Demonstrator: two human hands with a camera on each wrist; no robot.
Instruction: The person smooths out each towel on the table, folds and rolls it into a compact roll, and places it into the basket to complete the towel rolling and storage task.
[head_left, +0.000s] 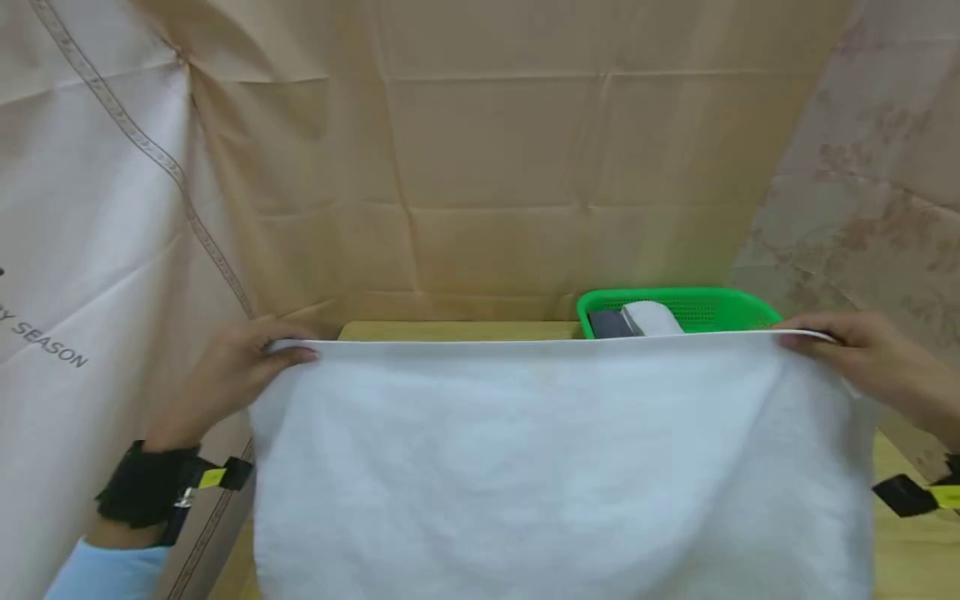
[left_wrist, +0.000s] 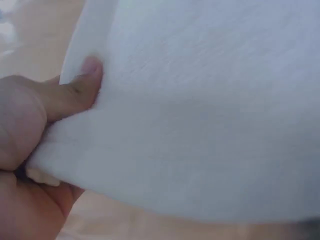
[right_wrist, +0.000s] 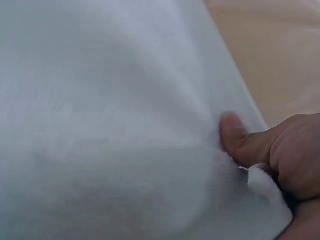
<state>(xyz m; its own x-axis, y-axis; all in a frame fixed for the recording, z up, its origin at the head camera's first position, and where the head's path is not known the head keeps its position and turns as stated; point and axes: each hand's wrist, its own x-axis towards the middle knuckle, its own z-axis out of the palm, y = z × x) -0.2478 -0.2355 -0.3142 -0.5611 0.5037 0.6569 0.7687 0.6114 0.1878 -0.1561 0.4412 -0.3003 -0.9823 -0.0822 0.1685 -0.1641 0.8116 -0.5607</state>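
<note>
A wide white cloth (head_left: 555,450) hangs stretched between both hands, its top edge nearly level in the head view. The left hand (head_left: 240,367) pinches the upper left corner, thumb on the near face. In the left wrist view that thumb (left_wrist: 80,95) presses flat on the cloth (left_wrist: 200,125). At the upper right corner the right hand (head_left: 870,350) grips the edge. The right wrist view shows the right thumb (right_wrist: 240,140) on the cloth (right_wrist: 115,140), with a small bunched fold beside it. The lower part of the cloth runs out of the head view.
Behind the cloth, a green basket (head_left: 690,293) holds a white item (head_left: 652,318) and a dark grey item (head_left: 609,324), both partly hidden. A light wooden tabletop (head_left: 457,331) shows past the cloth. Beige sheeting (head_left: 495,167) hangs at the back, with printed white sheeting (head_left: 90,250) at left.
</note>
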